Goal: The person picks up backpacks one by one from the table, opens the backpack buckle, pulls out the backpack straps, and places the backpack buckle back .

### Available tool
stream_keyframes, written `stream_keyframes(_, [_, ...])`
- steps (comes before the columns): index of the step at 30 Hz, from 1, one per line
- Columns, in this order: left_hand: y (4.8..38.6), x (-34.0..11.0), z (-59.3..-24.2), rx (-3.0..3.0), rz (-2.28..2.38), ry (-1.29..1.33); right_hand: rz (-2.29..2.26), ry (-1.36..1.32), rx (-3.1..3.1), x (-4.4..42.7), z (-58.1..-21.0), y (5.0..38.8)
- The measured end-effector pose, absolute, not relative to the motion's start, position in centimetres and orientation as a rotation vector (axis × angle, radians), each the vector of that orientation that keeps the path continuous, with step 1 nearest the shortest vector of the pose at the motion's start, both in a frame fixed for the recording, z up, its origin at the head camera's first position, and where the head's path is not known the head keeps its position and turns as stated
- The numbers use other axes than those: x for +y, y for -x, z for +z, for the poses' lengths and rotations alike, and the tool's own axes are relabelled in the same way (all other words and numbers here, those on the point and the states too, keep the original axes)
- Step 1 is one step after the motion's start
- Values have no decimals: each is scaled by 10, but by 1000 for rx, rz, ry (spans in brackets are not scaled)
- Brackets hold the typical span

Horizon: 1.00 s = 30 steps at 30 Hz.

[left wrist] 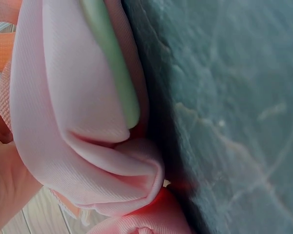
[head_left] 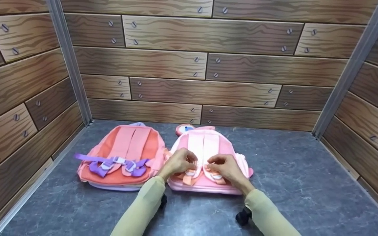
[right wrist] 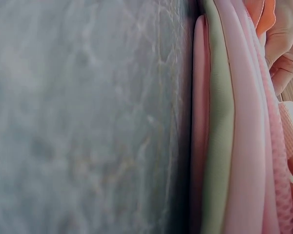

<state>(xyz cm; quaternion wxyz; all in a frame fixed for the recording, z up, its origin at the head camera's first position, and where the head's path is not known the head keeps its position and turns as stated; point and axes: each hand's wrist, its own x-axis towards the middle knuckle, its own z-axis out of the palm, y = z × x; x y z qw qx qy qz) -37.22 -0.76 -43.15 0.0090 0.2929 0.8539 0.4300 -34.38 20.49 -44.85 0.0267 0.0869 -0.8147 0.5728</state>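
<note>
A pale pink child's backpack (head_left: 208,187) lies with its shoulder-strap side up, in the middle of the head view. Two broad straps run down it and end in orange webbing (head_left: 188,180) with light adjusters (head_left: 216,176). Over the left strap end, my left hand (head_left: 180,161) pinches orange webbing between thumb and fingers. My right hand (head_left: 229,167) pinches the orange webbing of the other strap, a short gap away. The fingers hide the exact ends of the webbing. Both wrist views show the backpack's layered side (left wrist: 58,107) (right wrist: 244,126), pink with a green band.
To the left lies a coral backpack (head_left: 110,175), its purple straps (head_left: 102,168) joined at a pale buckle (head_left: 120,160). A plush eye (head_left: 186,128) shows behind the pink backpack. Wood-patterned walls (head_left: 208,88) enclose the dark marbled tabletop (head_left: 300,183) on three sides.
</note>
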Motion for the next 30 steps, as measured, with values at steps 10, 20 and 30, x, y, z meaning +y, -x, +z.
stream_keyframes(10, [374, -7, -431, 2644, 1332, -977, 1749, -279, -2492, 200, -447, 346])
stream_keyframes(20, [372, -6, -432, 2656, 1307, -925, 1737, -354, -2609, 200, -451, 350])
stream_keyframes(30, [375, -8, -431, 2658, 1300, -894, 1781, -416, -2590, 193, -452, 353])
